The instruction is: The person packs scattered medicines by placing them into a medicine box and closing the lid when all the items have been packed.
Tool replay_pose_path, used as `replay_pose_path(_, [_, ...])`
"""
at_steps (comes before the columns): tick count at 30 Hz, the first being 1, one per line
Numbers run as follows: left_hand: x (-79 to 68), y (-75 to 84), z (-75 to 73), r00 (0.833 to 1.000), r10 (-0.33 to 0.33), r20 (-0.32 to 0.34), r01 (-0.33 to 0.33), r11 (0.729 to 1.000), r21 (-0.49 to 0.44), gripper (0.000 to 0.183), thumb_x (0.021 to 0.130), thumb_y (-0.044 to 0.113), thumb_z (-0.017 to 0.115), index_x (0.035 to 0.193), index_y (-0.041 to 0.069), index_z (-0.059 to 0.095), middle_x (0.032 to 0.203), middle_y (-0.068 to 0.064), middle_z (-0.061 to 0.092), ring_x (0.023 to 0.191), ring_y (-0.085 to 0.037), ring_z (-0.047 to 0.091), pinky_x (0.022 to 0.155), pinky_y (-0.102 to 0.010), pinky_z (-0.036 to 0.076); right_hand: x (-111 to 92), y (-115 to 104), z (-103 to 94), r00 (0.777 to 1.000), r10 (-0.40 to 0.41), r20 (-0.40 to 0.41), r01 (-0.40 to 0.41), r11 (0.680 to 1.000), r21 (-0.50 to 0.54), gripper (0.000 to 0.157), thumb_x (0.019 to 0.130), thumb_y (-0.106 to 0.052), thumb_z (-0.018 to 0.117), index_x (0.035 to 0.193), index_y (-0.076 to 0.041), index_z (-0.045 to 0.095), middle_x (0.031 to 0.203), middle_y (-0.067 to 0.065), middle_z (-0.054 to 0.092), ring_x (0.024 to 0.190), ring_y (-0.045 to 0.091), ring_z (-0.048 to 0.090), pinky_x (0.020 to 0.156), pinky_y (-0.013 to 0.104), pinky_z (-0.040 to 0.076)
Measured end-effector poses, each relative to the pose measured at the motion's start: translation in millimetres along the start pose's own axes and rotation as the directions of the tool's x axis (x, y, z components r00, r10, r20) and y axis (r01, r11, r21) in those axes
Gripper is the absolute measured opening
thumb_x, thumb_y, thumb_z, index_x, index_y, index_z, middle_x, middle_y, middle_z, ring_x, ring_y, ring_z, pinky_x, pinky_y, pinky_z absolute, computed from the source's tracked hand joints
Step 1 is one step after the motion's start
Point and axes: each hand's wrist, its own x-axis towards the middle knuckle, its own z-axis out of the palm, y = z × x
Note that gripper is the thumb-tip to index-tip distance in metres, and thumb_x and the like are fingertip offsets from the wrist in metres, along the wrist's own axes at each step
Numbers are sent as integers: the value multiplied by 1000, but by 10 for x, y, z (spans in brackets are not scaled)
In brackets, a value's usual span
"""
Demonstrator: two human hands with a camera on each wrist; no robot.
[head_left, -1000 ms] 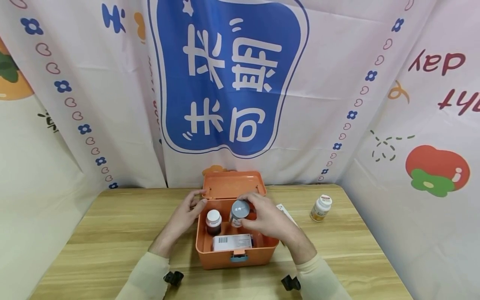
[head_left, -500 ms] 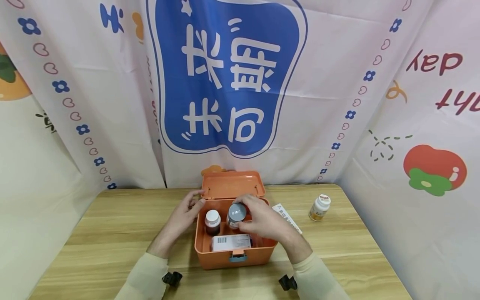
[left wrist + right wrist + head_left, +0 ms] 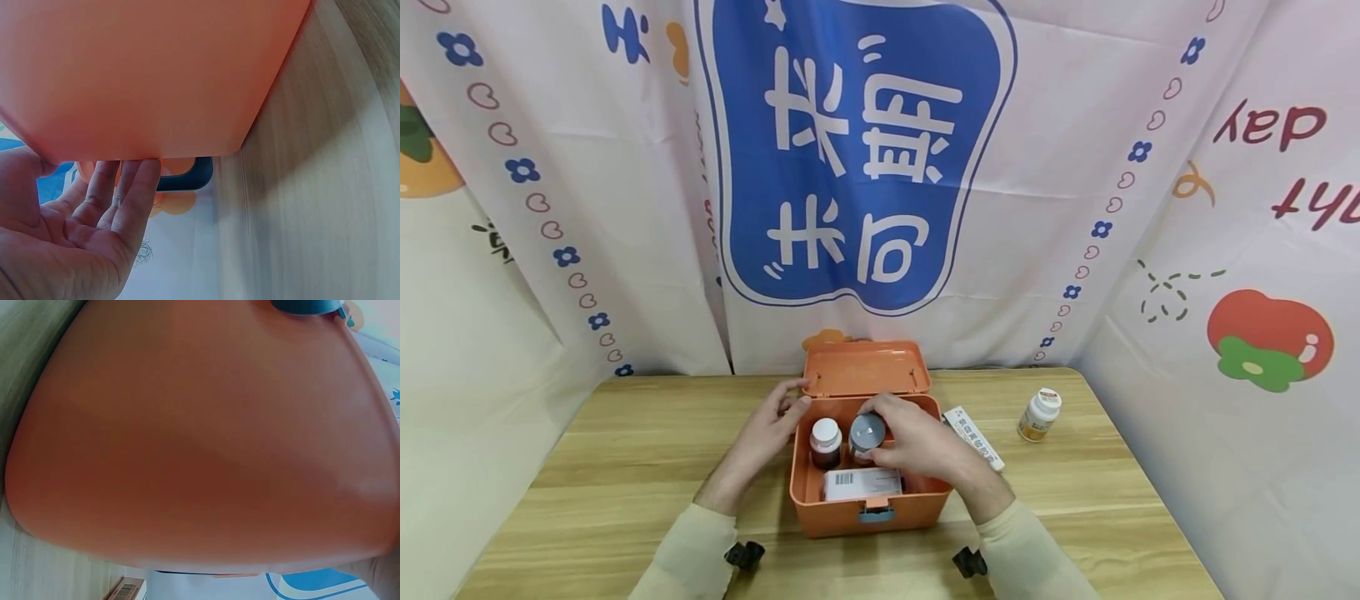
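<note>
An orange storage box (image 3: 827, 518) stands with its lid (image 3: 865, 369) raised at the back. My right hand (image 3: 917, 437) reaches inside and grips a grey-capped bottle (image 3: 867, 431) by its sides. Just left of it, a white-capped dark bottle (image 3: 826, 443) stands upright, and a white carton with a barcode (image 3: 863, 484) lies along the front wall. My left hand (image 3: 772, 423) touches the box's back left corner, thumb at the rim, fingers fairly straight. The left wrist view shows those fingers (image 3: 134, 200) reaching behind the wall. The right wrist view shows mostly the box's side wall (image 3: 200, 437).
Right of the box, a long white carton with dark lettering (image 3: 973, 438) lies on the wooden table (image 3: 647, 475). Farther right stands a white bottle with a yellow-orange label (image 3: 1041, 415). A printed curtain (image 3: 1000, 317) hangs behind the table.
My right hand has moved the grey-capped bottle left and lower into the box, beside the dark bottle. More of the long carton shows on the right. The left hand stays at the corner.
</note>
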Motion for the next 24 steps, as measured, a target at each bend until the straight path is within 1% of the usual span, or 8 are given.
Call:
replay_pose_path(7, [10, 4, 2, 1000, -5, 3, 5, 1000, 3, 45, 111, 41, 51, 153, 22, 49, 129, -20, 71, 107, -25, 68, 83, -30, 59, 35, 9, 62, 1000, -22, 21, 23, 998, -52, 46, 92, -25, 83, 131, -20, 59, 127, -6, 63, 113, 6, 60, 100, 25, 56])
replay_pose_path(11, [16, 1, 3, 1000, -2, 3, 2, 1000, -2, 45, 111, 41, 51, 153, 23, 50, 127, -20, 71, 105, -24, 68, 82, -29, 58, 38, 3, 64, 999, -5, 32, 8, 998, -63, 47, 93, -23, 82, 133, -21, 58, 128, -5, 62, 115, 6, 60, 103, 26, 56])
replay_pose_path(20, [11, -4, 2, 1000, -2, 2, 2, 1000, -3, 46, 112, 41, 51, 153, 22, 49, 129, -20, 71, 107, -25, 69, 83, -30, 59, 36, -5, 60, 1000, -20, 18, 22, 993, -113, 55, 94, -19, 82, 144, -22, 59, 137, -4, 62, 120, 7, 63, 106, 30, 57])
replay_pose_path(24, [9, -10, 1, 1000, 1, 0, -1, 1000, 2, 45, 112, 41, 51, 152, 22, 50, 128, -19, 72, 105, -24, 68, 82, -29, 57, 40, -13, 50, 1000, -18, 23, 20, 992, -122, 55, 95, -19, 81, 145, -23, 59, 141, -5, 61, 123, 7, 62, 106, 30, 57])
